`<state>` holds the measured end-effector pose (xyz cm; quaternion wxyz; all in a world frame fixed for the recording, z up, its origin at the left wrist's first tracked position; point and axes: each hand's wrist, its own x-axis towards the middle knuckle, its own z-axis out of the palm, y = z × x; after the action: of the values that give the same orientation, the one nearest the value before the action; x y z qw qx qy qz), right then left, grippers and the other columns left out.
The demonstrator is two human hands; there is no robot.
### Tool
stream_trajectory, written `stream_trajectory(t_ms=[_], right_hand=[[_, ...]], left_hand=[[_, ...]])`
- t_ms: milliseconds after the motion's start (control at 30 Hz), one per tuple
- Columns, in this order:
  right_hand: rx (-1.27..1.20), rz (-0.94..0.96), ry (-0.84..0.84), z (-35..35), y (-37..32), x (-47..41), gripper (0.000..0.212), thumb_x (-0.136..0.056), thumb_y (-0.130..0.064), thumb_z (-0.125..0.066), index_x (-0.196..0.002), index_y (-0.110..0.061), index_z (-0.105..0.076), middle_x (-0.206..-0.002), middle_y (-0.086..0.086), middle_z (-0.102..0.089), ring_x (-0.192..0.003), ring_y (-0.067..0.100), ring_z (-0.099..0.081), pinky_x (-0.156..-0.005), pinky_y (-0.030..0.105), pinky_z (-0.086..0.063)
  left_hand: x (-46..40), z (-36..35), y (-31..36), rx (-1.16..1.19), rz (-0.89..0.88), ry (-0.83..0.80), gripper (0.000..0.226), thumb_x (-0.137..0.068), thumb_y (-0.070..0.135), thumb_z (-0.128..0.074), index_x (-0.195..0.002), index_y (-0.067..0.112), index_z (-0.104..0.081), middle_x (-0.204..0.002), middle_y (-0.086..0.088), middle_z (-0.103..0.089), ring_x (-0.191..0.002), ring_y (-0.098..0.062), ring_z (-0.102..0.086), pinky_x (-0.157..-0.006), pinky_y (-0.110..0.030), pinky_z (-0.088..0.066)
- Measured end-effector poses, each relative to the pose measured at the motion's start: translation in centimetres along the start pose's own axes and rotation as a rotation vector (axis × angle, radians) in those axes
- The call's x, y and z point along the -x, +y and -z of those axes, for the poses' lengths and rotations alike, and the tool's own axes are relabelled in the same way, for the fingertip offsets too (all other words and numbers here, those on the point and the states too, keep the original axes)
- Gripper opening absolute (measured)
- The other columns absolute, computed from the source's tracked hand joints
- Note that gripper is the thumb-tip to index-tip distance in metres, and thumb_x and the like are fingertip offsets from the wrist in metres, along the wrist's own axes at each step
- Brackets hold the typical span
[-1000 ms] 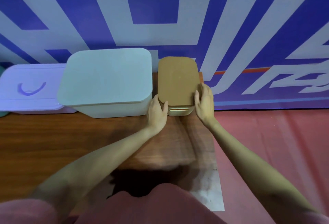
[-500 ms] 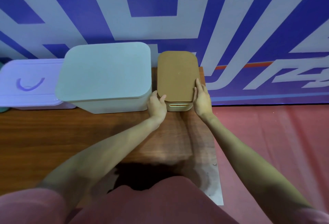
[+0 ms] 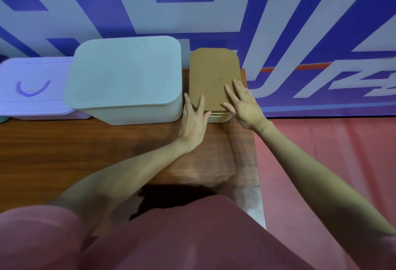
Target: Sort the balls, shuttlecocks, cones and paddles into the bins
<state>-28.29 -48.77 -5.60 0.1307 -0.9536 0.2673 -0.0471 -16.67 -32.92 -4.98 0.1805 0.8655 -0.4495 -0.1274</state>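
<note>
Three lidded bins stand in a row at the back of the wooden table [image 3: 64,151]. The small bin with the brown lid [image 3: 211,76] is at the right end. My left hand [image 3: 194,119] lies flat with straight fingers against that lid's near left corner. My right hand [image 3: 243,104] rests flat, fingers spread, on the lid's near right part. A large pale green bin [image 3: 126,76] stands to the left of it, and a lilac bin [image 3: 32,89] stands further left. All lids are on, so no balls, shuttlecocks, cones or paddles show.
A blue and white patterned wall [image 3: 278,23] rises right behind the bins. Red floor [image 3: 321,151] lies beyond the table's right edge. My pink-clad lap [image 3: 171,237] fills the bottom of the view.
Both hands moved from gripping the sides of the small bin to lying flat on its brown lid with fingers straightened. The bin stayed in place.
</note>
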Motion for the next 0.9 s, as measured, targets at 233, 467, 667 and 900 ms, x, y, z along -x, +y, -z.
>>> stream_trajectory(t_ms=[233,467,667,900], right_hand=[[0.025,-0.012,-0.049,-0.5,-0.3,0.6,0.065,-0.092,-0.061,-0.013,-0.150,-0.033,-0.014,-0.158,0.018,-0.002,-0.147,0.031,-0.001,-0.117,0.050,-0.016],[0.039,-0.060,-0.097,-0.3,-0.6,0.8,0.065,-0.090,-0.064,-0.009,-0.149,-0.039,-0.008,-0.159,0.013,0.003,-0.147,0.026,0.004,-0.117,0.052,-0.016],[0.024,-0.119,-0.165,0.9,-1.7,0.6,0.061,-0.093,-0.061,-0.025,-0.149,-0.038,-0.013,-0.159,0.010,0.003,-0.147,0.024,0.004,-0.116,0.050,-0.012],[-0.010,-0.204,-0.171,4.6,-3.9,0.1,0.046,-0.092,-0.031,-0.054,-0.128,-0.005,-0.042,-0.130,0.018,-0.046,-0.126,0.036,-0.039,-0.105,0.044,-0.030]], left_hand=[[-1.1,0.7,-1.9,-0.517,-0.377,0.084,0.067,-0.082,-0.009,-0.001,-0.147,-0.004,-0.017,-0.154,-0.027,-0.017,-0.145,-0.034,-0.016,-0.119,-0.039,-0.008],[-1.8,0.3,-3.5,-0.671,-0.534,0.063,0.049,-0.093,0.001,-0.021,-0.135,-0.005,-0.045,-0.138,-0.025,-0.048,-0.131,-0.033,-0.045,-0.111,-0.039,-0.035],[-1.3,2.1,-2.5,-0.511,-0.401,-0.137,0.062,-0.100,0.037,-0.018,-0.146,-0.004,-0.023,-0.153,-0.024,-0.023,-0.144,-0.032,-0.019,-0.120,-0.039,-0.012],[-1.4,8.6,-1.9,-0.048,-0.330,-0.307,0.049,-0.096,0.017,-0.047,-0.143,0.008,-0.037,-0.143,-0.013,-0.043,-0.130,-0.027,-0.042,-0.107,-0.034,-0.035]])
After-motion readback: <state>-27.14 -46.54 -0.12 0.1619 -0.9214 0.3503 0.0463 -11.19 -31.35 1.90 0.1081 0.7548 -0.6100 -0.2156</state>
